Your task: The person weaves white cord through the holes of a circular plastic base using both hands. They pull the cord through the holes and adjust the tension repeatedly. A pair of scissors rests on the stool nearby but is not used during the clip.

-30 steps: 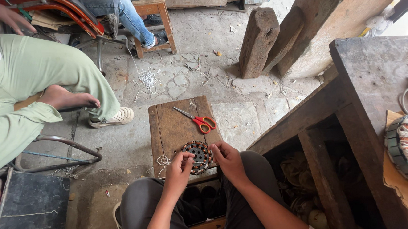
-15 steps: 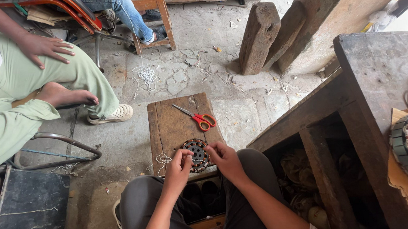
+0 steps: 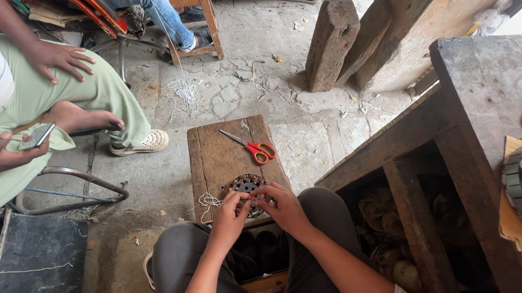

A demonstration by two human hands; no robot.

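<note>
The setting was a rough workshop corner with a cracked concrete floor [image 3: 309, 143], thick timber blocks [image 3: 332, 42] leaning against the wall and a heavy wooden workbench [image 3: 487, 96] on the right. To the left sat another person in green trousers [image 3: 47, 99], holding a phone [image 3: 36, 136]. Directly before the seated worker stood a small wooden stool [image 3: 219, 158], its long axis running away from the body. Red-handled scissors [image 3: 252, 146] lay on its far half, well apart from the hands. At the near edge rested a round motor stator [image 3: 246, 186], right under both hands and equally close to each. The left hand [image 3: 229, 212] and the right hand [image 3: 284, 204] were drawn together over it, fingertips pinching at its windings. A loose tangle of white string [image 3: 207, 203] trailed just beside the left hand.
</note>
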